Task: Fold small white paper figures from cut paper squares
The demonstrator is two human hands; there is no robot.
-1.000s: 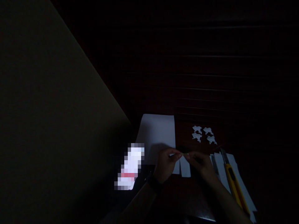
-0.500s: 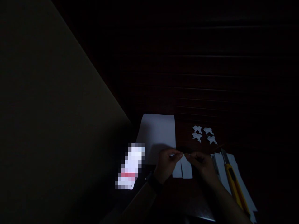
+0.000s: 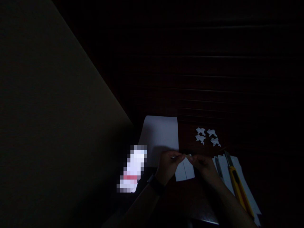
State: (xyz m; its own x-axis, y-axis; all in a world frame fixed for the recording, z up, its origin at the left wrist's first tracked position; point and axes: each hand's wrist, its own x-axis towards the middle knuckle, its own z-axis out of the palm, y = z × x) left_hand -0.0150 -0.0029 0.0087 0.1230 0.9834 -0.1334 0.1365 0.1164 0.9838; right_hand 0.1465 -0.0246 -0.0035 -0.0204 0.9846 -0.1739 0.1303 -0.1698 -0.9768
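A folded piece of white paper (image 3: 184, 171) is between my hands, its two lower flaps meeting along a centre line. My left hand (image 3: 168, 164), a dark band (image 3: 156, 185) on its wrist, pinches the paper's top edge from the left. From the right, my right hand (image 3: 203, 164) pinches the same edge close to the left fingertips. The light is dim, and the fingers hide part of the upper edge. Beyond the right hand lie several small folded paper figures (image 3: 200, 138) in two rows.
A large white sheet (image 3: 163, 133) lies behind my left hand. Left of it glows a phone (image 3: 133, 169) with a blurred screen. At the right, a yellow utility knife (image 3: 238, 186) with its blade out rests on white paper strips (image 3: 249, 196). A pale wall (image 3: 59, 110) rises at left.
The two lower flaps have come together, with the gap between them narrowed to a thin line. Both hands keep their pinch at the top edge, moving only slightly.
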